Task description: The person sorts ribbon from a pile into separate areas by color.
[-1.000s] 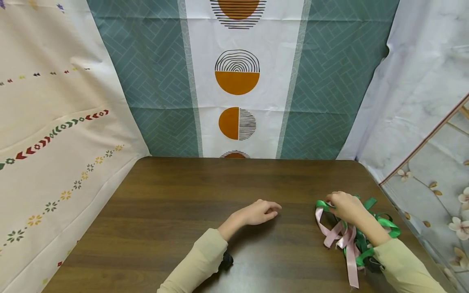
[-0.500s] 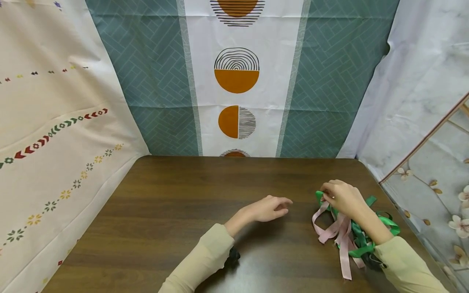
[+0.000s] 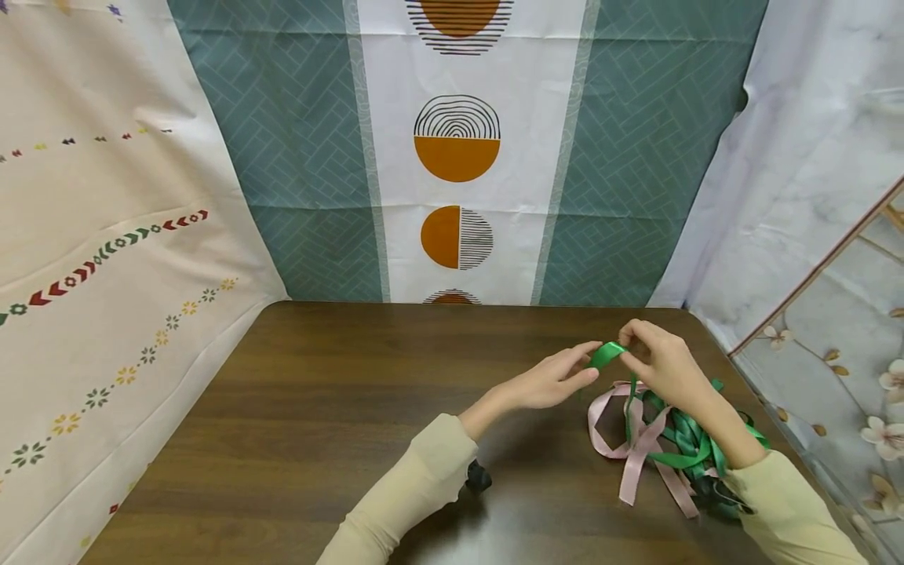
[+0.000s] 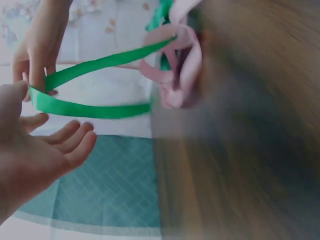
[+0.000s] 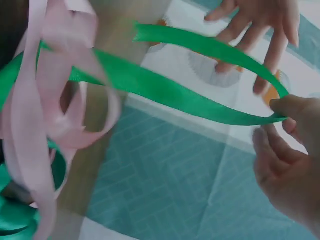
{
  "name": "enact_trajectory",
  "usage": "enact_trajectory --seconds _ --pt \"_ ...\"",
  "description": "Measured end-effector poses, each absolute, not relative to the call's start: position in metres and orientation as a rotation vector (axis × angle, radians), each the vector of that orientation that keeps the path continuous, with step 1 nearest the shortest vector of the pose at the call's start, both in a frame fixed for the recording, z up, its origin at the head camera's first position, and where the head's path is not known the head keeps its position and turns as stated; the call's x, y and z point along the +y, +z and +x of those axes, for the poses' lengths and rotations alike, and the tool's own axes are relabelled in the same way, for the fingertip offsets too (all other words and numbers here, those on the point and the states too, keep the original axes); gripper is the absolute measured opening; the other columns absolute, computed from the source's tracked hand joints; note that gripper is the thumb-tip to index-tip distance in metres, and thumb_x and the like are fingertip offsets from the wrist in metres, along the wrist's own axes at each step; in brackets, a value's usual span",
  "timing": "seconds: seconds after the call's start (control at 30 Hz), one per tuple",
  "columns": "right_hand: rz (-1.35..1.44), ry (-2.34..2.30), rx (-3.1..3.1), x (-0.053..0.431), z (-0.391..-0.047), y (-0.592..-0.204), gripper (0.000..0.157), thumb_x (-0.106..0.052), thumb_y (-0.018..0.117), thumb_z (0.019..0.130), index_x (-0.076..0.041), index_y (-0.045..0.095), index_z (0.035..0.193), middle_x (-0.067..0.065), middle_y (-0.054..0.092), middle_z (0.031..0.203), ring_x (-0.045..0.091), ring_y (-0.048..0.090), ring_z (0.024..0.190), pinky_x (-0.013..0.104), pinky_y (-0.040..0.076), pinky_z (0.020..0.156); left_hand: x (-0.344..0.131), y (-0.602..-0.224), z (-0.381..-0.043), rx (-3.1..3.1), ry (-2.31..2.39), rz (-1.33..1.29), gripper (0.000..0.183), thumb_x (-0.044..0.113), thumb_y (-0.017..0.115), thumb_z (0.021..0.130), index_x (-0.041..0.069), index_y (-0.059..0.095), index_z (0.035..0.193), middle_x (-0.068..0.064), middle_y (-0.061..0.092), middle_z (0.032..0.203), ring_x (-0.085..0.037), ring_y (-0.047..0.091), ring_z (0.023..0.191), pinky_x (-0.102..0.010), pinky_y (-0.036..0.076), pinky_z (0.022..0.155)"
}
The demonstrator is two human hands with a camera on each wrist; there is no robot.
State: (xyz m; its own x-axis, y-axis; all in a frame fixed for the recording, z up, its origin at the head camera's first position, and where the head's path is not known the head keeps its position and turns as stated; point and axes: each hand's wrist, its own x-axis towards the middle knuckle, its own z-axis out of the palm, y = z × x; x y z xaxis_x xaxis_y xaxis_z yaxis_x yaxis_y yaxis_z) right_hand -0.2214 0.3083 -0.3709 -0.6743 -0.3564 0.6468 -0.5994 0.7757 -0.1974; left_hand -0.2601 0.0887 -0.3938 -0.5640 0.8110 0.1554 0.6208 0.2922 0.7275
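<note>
The bright green satin ribbon (image 3: 607, 355) is held above the tabletop at a fold, pinched between thumb and index finger of the right hand (image 3: 664, 367). Two runs lead from this pinch: a short one, ending toward the left hand (image 3: 547, 382), and a longer one, descending into the pink satin ribbon (image 3: 639, 444) tangled below the grip. The left hand's fingers are extended and nothing is clasped by them; whether the short run is touched cannot be told. Darker green ribbons (image 3: 687, 428) are bunched beyond the pink loops, on the side away from the left hand. All lie on the wood-grain tabletop (image 3: 339, 439) beneath the grip.

The step is judged to be the drawing out of the green ribbon. The short run should be taken flat in the left fingers before the pinch is relaxed. Tension should be applied slowly — if resistance is met, the pink loops should be loosened, not pulled.
</note>
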Motion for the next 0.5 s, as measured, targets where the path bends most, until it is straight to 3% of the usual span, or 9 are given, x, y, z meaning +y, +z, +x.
enact_trajectory --seconds 0.17,0.33,0.5 --pt "0.81 0.741 -2.386 0.299 -0.216 -0.358 0.029 0.014 0.067 0.079 -0.007 0.049 0.088 -0.002 0.059 0.084 -0.001 0.062 0.081 0.009 0.048 0.072 0.094 -0.378 -0.262 2.267 1.394 1.25 0.04 0.035 0.037 0.105 0.015 0.044 0.14 -0.005 0.056 0.131 -0.009 0.055 0.118 -0.022 0.047 0.092" --pt "0.878 0.953 -2.404 0.286 -0.21 -0.344 0.025 0.016 0.059 0.084 -0.005 0.048 0.09 -0.004 0.049 0.085 0.002 0.051 0.067 0.016 0.042 0.058 0.089 -0.362 -0.265 2.014 1.612 1.084 0.025 0.028 0.05 0.101 0.007 0.061 0.109 -0.008 0.07 0.1 -0.003 0.062 0.095 -0.021 0.047 0.086" --pt "0.954 1.274 -2.471 0.278 -0.208 -0.33 0.015 0.007 0.053 0.093 -0.004 0.045 0.099 -0.003 0.052 0.082 0.004 0.045 0.057 0.025 0.038 0.051 0.072 -0.351 -0.271 1.777 1.584 1.052 0.019 0.018 0.058 0.097 0.001 0.065 0.1 -0.004 0.069 0.077 -0.007 0.061 0.088 -0.024 0.047 0.088"
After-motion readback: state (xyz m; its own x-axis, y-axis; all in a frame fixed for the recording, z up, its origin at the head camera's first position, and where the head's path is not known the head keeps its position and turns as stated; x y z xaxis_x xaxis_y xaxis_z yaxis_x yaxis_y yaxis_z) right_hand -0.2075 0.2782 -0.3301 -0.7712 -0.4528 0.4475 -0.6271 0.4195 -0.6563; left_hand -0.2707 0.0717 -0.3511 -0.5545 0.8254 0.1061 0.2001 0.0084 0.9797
